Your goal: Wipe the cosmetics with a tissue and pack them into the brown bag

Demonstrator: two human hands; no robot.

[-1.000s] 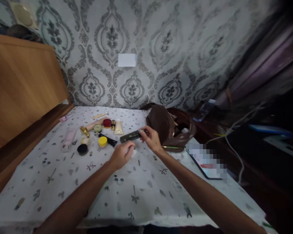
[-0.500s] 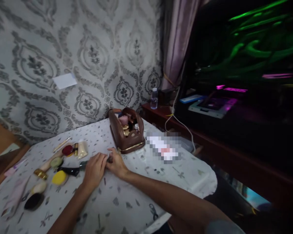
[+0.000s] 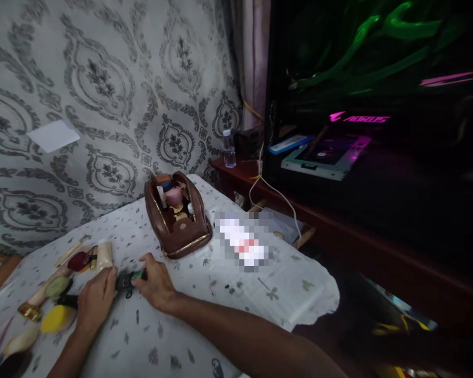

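Head view: dark tube [image 3: 125, 283], one, blurred, between two hands; whether it touches the cloth-covered tabletop [image 3: 147, 336] cannot be told.
Right hand [image 3: 154, 283]: grip pinched on the tube's greenish three-o'clock end, seemingly leaving most of the body uncovered. Left hand [image 3: 96, 296]: at the nine-o'clock end, perhaps as a steady; cannot tell whether its grip is clamped. Brown bag [image 3: 187, 239]: one o'clock from the tube, upright on its base, which likely keeps the mouth gaping. Cream tube [image 3: 104, 253]: eleven o'clock, just beside the left hand.
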